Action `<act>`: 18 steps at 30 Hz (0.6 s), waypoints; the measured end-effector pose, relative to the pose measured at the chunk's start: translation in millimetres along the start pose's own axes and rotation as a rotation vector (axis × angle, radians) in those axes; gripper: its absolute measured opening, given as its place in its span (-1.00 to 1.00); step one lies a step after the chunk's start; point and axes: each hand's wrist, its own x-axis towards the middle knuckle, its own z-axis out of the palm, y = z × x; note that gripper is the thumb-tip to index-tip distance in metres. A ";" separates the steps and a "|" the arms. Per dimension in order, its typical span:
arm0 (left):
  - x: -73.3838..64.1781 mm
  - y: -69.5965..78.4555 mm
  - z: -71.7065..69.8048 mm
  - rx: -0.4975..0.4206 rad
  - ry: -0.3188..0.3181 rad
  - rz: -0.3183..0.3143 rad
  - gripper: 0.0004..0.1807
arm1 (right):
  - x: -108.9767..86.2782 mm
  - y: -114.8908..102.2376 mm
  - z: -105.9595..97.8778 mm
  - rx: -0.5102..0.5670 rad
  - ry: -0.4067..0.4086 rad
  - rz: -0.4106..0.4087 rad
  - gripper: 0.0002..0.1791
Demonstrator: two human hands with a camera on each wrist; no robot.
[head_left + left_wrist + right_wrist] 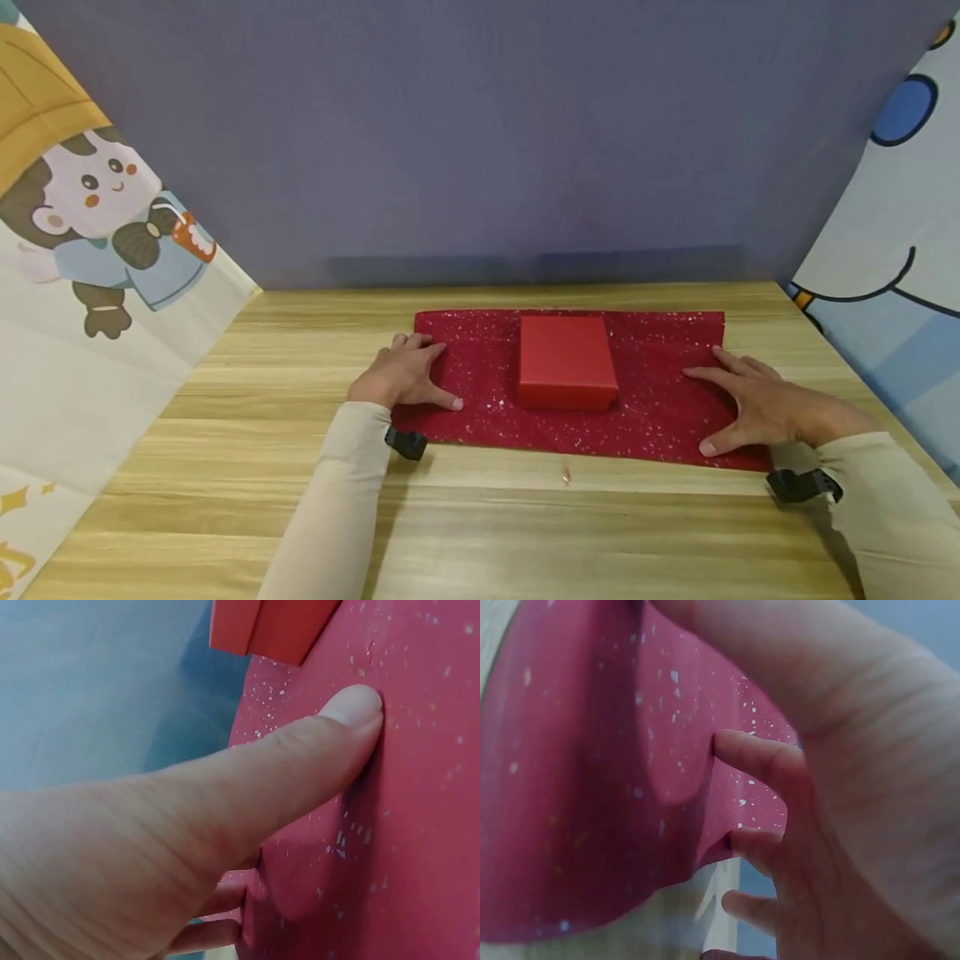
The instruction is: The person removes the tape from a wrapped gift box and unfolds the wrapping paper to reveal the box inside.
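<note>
A sheet of dark red paper (pixel 480 421) with pale flecks lies spread across the table. On its middle sits a bright red box (pixel 566 354), lid upward. My left hand (pixel 405 375) rests on the sheet's left end, thumb and fingers spread; in the left wrist view the thumb (pixel 300 754) presses the flecked surface, with a corner of the box (pixel 255 626) above. At the right end my right hand (pixel 765 404) touches the paper with spread fingers. In the right wrist view some fingertips (pixel 735 746) meet the paper (pixel 645 772), and others lie beyond its edge.
The wooden table (pixel 480 542) reaches back to a grey-blue panel (pixel 480 142). A small shiny scrap (pixel 567 475) lies in front of the paper. Printed cartoon sheets (pixel 112 217) hang on both sides. Each wrist wears a black camera (pixel 406 442).
</note>
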 end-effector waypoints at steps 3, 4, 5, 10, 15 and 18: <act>0.8 -3.0 1.5 -0.015 -0.013 0.014 0.19 | 0.4 0.9 1.6 0.027 -0.010 -0.008 0.14; 1.1 -4.9 2.0 -0.030 -0.018 0.017 0.19 | 0.8 1.1 2.0 0.032 -0.014 -0.009 0.15; 1.6 -7.0 2.5 -0.048 -0.021 0.022 0.19 | 1.3 1.1 2.3 0.030 -0.019 -0.005 0.16; 5.5 -18.7 5.7 -0.114 -0.012 0.039 0.19 | 4.7 2.0 2.2 -0.013 -0.004 -0.021 0.26; 5.7 -22.9 8.9 -0.112 0.008 0.036 0.26 | 6.2 3.8 1.8 -0.025 0.014 -0.031 0.27; 5.1 -22.1 10.6 -0.113 0.019 0.034 0.24 | 4.9 5.1 1.6 -0.023 0.010 -0.021 0.26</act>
